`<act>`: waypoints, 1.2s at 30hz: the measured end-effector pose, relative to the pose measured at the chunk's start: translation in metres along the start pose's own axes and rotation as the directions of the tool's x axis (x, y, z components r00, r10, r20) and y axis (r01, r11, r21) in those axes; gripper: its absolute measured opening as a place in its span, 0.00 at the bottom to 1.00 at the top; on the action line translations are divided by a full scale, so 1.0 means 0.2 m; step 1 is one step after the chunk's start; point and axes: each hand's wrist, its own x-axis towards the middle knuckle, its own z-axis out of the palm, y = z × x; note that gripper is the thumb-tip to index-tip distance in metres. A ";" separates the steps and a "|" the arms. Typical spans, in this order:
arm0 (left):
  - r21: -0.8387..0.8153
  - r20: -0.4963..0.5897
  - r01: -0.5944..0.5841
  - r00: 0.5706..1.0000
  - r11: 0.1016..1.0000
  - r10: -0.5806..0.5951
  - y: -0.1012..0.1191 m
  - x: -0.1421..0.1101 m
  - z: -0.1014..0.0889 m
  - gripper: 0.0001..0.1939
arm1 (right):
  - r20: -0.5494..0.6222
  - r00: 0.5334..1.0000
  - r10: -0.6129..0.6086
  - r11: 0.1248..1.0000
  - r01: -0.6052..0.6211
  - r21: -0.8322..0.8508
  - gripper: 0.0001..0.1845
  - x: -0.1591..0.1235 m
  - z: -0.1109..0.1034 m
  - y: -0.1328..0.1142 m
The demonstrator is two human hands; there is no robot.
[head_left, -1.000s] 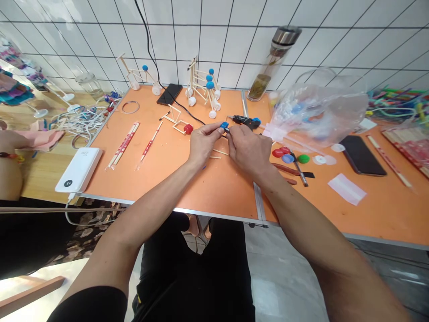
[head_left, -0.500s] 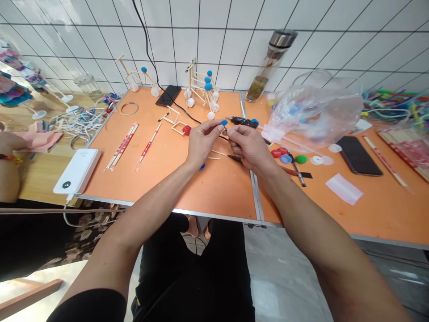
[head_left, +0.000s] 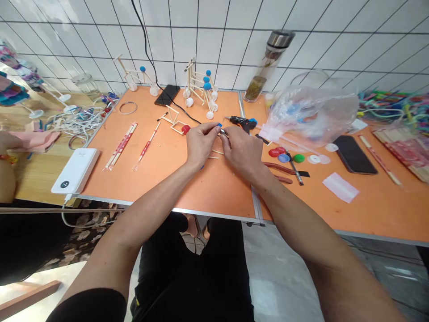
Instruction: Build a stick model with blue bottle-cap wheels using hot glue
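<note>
My left hand (head_left: 203, 145) pinches a small blue piece (head_left: 219, 125) at its fingertips, above the orange table. Close against it, my right hand (head_left: 241, 150) is closed, with a small shiny metallic tip (head_left: 222, 131) showing at its thumb; the rest of what it grips is hidden. Beneath the right wrist, red-brown tool handles (head_left: 279, 168) stick out. A black glue gun (head_left: 241, 121) lies just beyond the right hand. A frame of light sticks (head_left: 172, 120) with a red ball (head_left: 185, 129) lies beyond the left hand.
Stick models with blue balls (head_left: 207, 86), a phone (head_left: 167, 95) and a glass bottle (head_left: 268, 67) line the wall. Wrapped chopsticks (head_left: 121, 145) and a power bank (head_left: 76, 171) are left. Rightward lie caps (head_left: 299, 158), a plastic bag (head_left: 311, 109) and another phone (head_left: 355, 154). Another person's arm (head_left: 6, 165) shows left.
My right hand has turned over, its back now upward, and moved slightly left and down against the left fingertips. The red-brown handles show more. The left hand keeps its pinch.
</note>
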 end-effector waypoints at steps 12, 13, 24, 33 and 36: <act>-0.318 0.098 -0.007 0.994 0.948 0.040 0.01 0.01 0.01 0.16 | 0.641 0.746 -0.180 -0.008 -0.653 0.757 0.24 0.14 -0.11 0.12; -0.328 0.104 0.002 0.994 0.945 0.034 0.01 0.01 0.01 0.17 | 0.652 0.731 -0.204 -0.023 -0.669 0.743 0.25 0.14 -0.11 0.12; -0.336 0.044 0.140 0.990 0.931 -0.133 -0.04 -0.01 0.02 0.18 | -0.061 0.996 0.072 0.949 -0.049 0.312 0.15 0.01 -0.03 0.00; -0.360 0.105 0.028 0.994 0.932 0.011 0.02 -0.01 0.02 0.18 | 0.606 0.781 -0.152 -0.125 -0.623 0.772 0.20 0.12 -0.11 0.11; -0.312 0.081 0.009 0.997 0.950 0.017 -0.01 0.00 0.02 0.15 | 0.532 0.847 -0.013 -0.123 -0.529 0.840 0.22 0.10 -0.08 0.07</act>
